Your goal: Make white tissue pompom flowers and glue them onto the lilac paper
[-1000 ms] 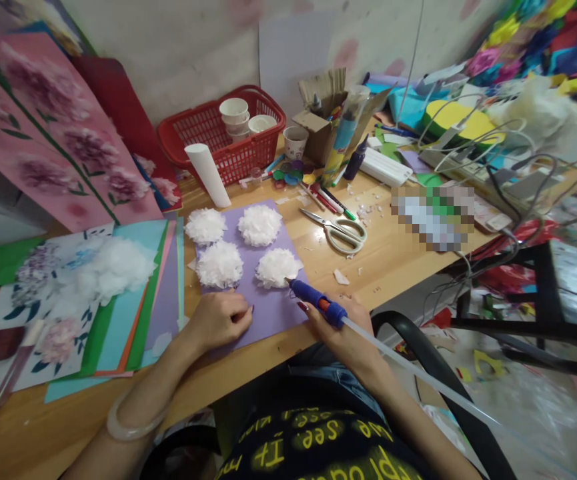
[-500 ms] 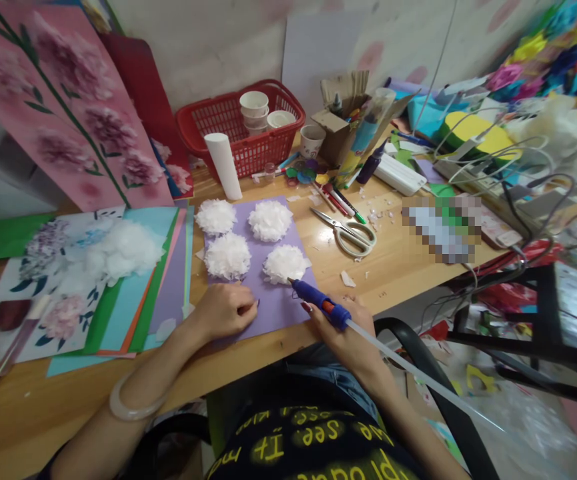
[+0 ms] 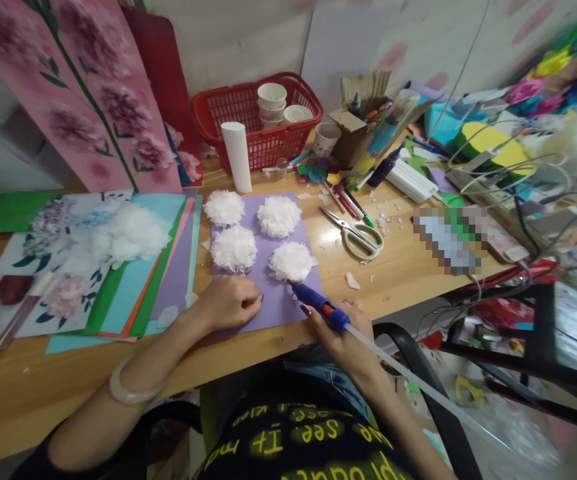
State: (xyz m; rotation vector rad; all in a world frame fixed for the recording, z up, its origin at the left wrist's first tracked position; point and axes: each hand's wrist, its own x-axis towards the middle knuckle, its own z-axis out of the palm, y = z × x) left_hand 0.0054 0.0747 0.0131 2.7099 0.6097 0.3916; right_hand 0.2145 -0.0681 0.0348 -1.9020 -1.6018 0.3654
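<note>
My right hand [image 3: 345, 333] is wrapped round a blue hot glue gun [image 3: 321, 303]. A long clear glue stick [image 3: 418, 383] trails out of its back end. The nozzle points at the lower edge of the near right white paper flower [image 3: 291, 261]; I cannot tell whether it touches. Several such ruffled flowers lie on a purple sheet of paper [image 3: 273, 310]. My left hand [image 3: 231, 300] rests on the sheet's near left part as a loose fist, just below the near left flower [image 3: 234, 249]. No object shows in its fingers.
White-handled scissors [image 3: 361, 241] lie right of the sheet, near markers [image 3: 351, 203] and paper scraps. Behind stand a white paper roll [image 3: 237, 157] and a red basket [image 3: 288, 147] with cups. Coloured papers [image 3: 133, 300] with white fluff [image 3: 131, 233] lie left. Cables [image 3: 533, 180] tangle at right.
The whole scene has shifted right and slightly up in view as my head turned. Both hands keep nearly the same pose, and the glue gun stays by the same flower.
</note>
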